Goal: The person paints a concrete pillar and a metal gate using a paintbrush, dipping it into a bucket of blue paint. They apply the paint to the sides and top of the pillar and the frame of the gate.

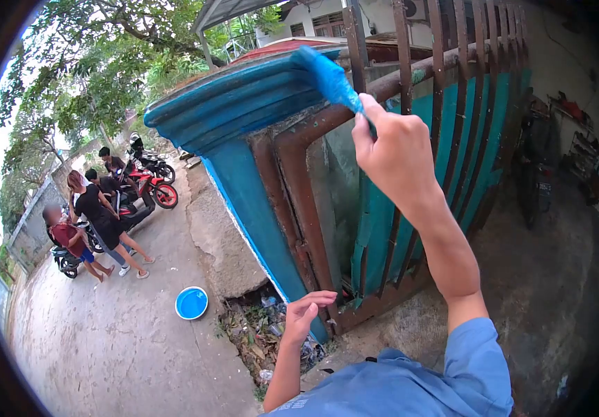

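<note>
Raised at the upper middle, my right hand is closed round the handle of a paint brush coated in blue. The brush's bristles touch the top moulding of a blue pillar, near its right end. Below, my left hand is held beside the foot of the pillar with its fingers apart and nothing in it. A white-rimmed basin of blue paint stands on the ground to the left of the pillar.
A brown and teal metal gate adjoins the pillar's right side. A ditch with leaves and litter runs by its base. Several people stand or sit near parked motorbikes at the left.
</note>
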{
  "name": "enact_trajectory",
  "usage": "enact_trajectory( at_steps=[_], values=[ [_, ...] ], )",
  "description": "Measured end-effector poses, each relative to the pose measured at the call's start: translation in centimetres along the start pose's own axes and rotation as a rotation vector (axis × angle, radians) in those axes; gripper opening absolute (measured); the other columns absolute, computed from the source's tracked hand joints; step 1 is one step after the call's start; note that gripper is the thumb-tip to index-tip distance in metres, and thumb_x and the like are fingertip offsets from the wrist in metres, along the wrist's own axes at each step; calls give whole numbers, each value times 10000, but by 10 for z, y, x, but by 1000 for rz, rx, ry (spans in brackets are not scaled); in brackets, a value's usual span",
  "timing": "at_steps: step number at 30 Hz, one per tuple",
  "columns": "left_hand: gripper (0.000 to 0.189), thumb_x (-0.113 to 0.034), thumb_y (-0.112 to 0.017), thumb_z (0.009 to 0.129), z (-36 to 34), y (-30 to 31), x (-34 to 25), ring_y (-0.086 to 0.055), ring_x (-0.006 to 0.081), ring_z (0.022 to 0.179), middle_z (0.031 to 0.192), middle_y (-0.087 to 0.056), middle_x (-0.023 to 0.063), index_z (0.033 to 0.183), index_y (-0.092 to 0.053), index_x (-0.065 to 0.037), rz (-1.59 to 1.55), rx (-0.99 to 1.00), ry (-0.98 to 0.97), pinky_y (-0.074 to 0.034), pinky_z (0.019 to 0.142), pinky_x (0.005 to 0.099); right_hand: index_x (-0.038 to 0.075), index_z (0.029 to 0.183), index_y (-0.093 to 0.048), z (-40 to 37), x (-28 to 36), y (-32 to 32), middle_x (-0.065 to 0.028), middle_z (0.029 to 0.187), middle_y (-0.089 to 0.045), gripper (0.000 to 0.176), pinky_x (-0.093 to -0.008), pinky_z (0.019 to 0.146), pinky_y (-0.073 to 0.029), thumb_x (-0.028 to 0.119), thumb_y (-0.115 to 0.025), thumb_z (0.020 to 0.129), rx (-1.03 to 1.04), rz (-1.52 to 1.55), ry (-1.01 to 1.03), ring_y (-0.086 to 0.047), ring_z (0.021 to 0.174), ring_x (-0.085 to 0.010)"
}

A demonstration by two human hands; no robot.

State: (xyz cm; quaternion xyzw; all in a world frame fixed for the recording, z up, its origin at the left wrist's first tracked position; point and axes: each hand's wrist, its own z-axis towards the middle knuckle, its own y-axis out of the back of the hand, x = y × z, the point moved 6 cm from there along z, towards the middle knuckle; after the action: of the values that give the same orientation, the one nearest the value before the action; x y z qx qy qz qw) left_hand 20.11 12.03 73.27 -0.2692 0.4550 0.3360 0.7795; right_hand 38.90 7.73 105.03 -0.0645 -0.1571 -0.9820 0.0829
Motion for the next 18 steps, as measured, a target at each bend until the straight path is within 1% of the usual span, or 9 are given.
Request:
enact_trajectory(
  at_steps=[4, 7, 8, 9, 11, 12, 13, 16, 18],
  values=[
    [469, -415, -536, 916, -2, 0, 0, -616, 264, 1020, 1092, -657, 183, 944, -705, 22, 24, -6, 13, -457, 856, 355, -41, 1036, -642, -9, -9, 1, -181, 612, -620, 261, -410, 539, -518, 124, -570, 847, -45, -42, 16, -638, 564, -333],
    [493, -438, -540, 906, 1, 0, -2, -610, 250, 1033, 1094, -655, 172, 1001, -691, 22, 43, 2, 37, -454, 866, 355, -46, 1045, -639, -17, -21, 16, -198, 636, -619, 266, -411, 532, -504, 112, -579, 839, -59, 18, -16, -638, 568, -336],
    [440, -376, -562, 908, 9, -4, -6, -569, 231, 1098, 1179, -611, 161, 1099, -644, 13, 32, 37, 33, -427, 917, 343, -44, 1048, -638, -19, -26, 24, -208, 654, -619, 266, -413, 526, -494, 105, -586, 834, -86, 75, -28, -639, 571, -338],
    [428, -313, -584, 910, 20, -10, -11, -528, 211, 1163, 1264, -567, 149, 1197, -597, 3, 19, 71, 26, -400, 967, 330, -30, 1051, -645, -23, -32, 34, -206, 647, -610, 255, -382, 501, -473, 96, -599, 834, -95, 130, -59, -637, 535, -296],
    [554, -299, -609, 895, 52, -30, -30, -454, 227, 1252, 1376, -463, 151, 1326, -463, 17, 104, 121, -54, -366, 1016, 348, -22, 1056, -650, -33, -37, 51, -192, 633, -606, 254, -357, 489, -463, 97, -603, 837, -108, 161, -104, -629, 515, -261],
    [607, -295, -626, 882, 73, -39, -34, -428, 247, 1274, 1395, -430, 170, 1347, -416, 35, 205, 114, -127, -351, 1034, 360, -14, 1061, -655, -40, -42, 59, -179, 620, -602, 252, -332, 478, -454, 99, -606, 841, -125, 192, -153, -621, 496, -227],
    [665, -292, -644, 870, 93, -50, -38, -403, 266, 1297, 1413, -397, 189, 1368, -370, 53, 305, 109, -200, -336, 1053, 373, -21, 1073, -658, -46, -47, 66, -126, 599, -598, 257, -272, 454, -412, 103, -615, 851, -159, 210, -158, -580, 479, -130],
    [711, -301, -663, 853, 147, -91, -51, -408, 322, 1285, 1384, -398, 242, 1360, -343, 81, 483, -2, -255, -331, 1058, 397, -24, 1079, -659, -65, -67, 86, -86, 594, -598, 260, -244, 447, -378, 109, -619, 858, -136, 219, -267, -539, 489, -76],
    [698, -308, -655, 856, 176, -107, -68, -426, 364, 1248, 1331, -428, 272, 1344, -346, 84, 612, -187, -403, -345, 1037, 414, -28, 1083, -657, -70, -75, 97, -52, 584, -580, 262, -229, 448, -353, 117, -618, 867, -149, 221, -274, -499, 497, -46]
  ],
)
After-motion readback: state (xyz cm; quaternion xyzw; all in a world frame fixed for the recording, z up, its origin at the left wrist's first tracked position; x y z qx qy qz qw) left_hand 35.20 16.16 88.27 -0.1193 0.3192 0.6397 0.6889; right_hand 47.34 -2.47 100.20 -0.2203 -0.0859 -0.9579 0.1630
